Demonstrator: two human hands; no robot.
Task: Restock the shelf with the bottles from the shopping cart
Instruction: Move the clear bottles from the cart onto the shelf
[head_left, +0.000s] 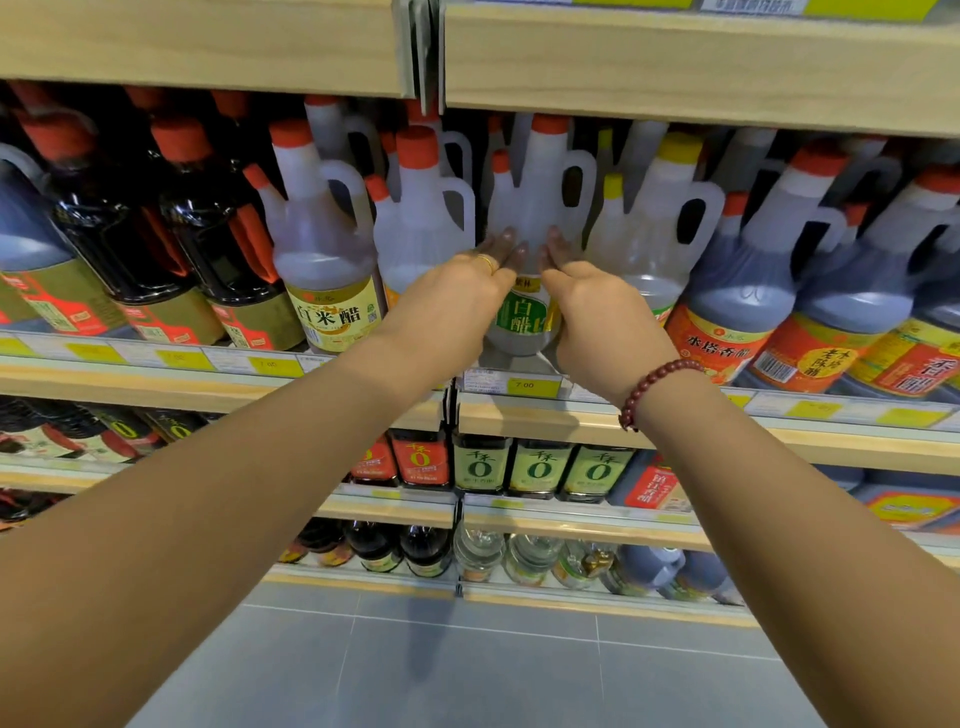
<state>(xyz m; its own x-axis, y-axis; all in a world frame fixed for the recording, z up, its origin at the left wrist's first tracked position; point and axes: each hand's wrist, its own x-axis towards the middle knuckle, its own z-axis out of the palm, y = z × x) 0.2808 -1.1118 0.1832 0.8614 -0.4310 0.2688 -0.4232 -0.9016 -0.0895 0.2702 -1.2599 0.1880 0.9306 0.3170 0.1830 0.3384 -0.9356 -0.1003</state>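
**Seating the white-vinegar bottle (525, 317).** We laid the left hand (462, 296) and the right hand (602, 317) on either side of its shoulder, with fingers near straight and pressing it rather than wrapped round it. The bottle stood at the front edge of the shelf (519, 418), between a red-capped jug (421, 223) and a yellow-capped jug (654, 228). We judged an even push straight back best, label outward, lest it knock either neighbour.
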